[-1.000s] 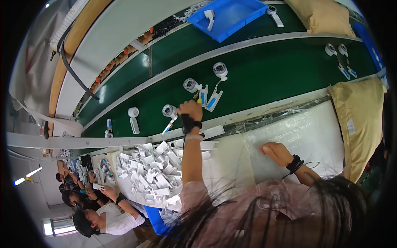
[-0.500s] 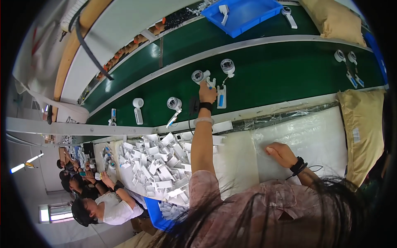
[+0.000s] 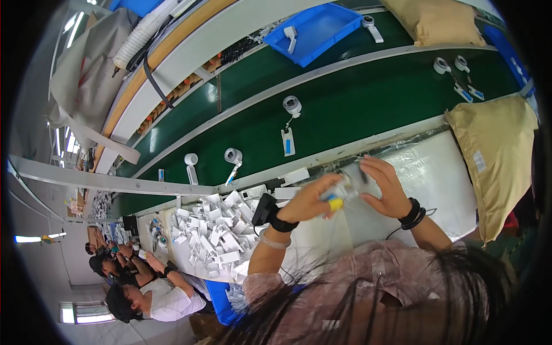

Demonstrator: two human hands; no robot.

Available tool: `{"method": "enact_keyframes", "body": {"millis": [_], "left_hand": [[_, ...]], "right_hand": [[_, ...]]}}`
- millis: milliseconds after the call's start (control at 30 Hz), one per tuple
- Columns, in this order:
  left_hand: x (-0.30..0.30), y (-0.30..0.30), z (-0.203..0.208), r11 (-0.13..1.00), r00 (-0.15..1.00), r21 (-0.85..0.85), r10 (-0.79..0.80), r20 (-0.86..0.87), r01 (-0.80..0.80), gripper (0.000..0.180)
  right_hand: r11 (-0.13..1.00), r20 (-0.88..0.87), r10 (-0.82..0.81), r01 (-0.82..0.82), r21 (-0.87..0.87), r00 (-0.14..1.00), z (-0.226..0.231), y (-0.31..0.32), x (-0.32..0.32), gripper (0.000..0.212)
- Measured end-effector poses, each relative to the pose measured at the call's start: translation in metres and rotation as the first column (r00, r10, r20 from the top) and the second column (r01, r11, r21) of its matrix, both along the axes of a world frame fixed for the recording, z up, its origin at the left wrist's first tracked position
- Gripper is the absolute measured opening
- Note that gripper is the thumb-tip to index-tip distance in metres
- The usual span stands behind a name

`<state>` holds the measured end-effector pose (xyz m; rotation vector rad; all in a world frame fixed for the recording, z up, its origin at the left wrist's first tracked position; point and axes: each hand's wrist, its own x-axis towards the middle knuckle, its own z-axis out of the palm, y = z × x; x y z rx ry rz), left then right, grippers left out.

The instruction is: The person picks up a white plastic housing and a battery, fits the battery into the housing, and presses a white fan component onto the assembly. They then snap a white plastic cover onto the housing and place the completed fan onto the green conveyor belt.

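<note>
My left hand (image 3: 313, 201) is closed around a part-built white handheld fan (image 3: 346, 187) above the workbench. The fan is smeared by motion, with blue and yellow patches near my fingers. My right hand (image 3: 386, 187) is close to the fan's round end, thumb and fingers apart; whether it touches is unclear. Beyond my hands, a fan with a round head and an opened handle showing a blue cell (image 3: 288, 142) lies on the green conveyor belt (image 3: 356, 98). Left of my left forearm is a heap of white plastic handle shells (image 3: 215, 233).
More fans lie along the belt, including a white fan (image 3: 191, 168) at left. A blue tray (image 3: 316, 34) stands at the far side. A tan sack (image 3: 489, 167) borders the bench at right. At left, a metal post (image 3: 103, 179) crosses the view and co-workers (image 3: 164, 299) sit.
My left hand has come back from the belt to above the bench with a fan. My right hand has risen and unfolded beside it. The view has shifted a little.
</note>
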<state>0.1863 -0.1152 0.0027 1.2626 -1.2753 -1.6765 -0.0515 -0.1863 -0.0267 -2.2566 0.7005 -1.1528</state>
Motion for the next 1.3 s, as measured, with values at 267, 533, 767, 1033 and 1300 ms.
{"method": "enact_keyframes", "body": {"millis": [267,533,767,1033,1300], "left_hand": [[-0.032,0.012,0.032,0.797,0.736,0.031,-0.571,0.363,0.603,0.037],[-0.070,0.047,-0.007,0.909,0.725,-0.417,0.279,0.629,0.012,0.032],[-0.098,0.066,-0.034,0.900,0.862,-0.290,0.408,0.302,-0.324,0.032],[-0.118,0.069,-0.035,0.892,0.872,0.003,0.443,-0.209,-0.453,0.020],[-0.129,0.068,-0.038,0.868,0.845,-0.023,0.477,-0.242,-0.496,0.034]], "right_hand": [[0.651,0.097,0.431,-0.384,0.655,0.897,-0.004,0.016,-0.037,0.017],[0.375,0.317,0.438,-0.492,0.786,0.841,-0.011,0.037,-0.052,0.015],[0.543,0.084,0.423,-0.327,0.773,0.902,-0.006,0.049,-0.053,0.009],[0.978,0.083,-0.042,0.024,0.209,0.996,-0.017,0.063,-0.048,0.010],[0.952,0.097,-0.032,0.001,0.306,0.995,-0.026,0.071,-0.055,0.012]]}}
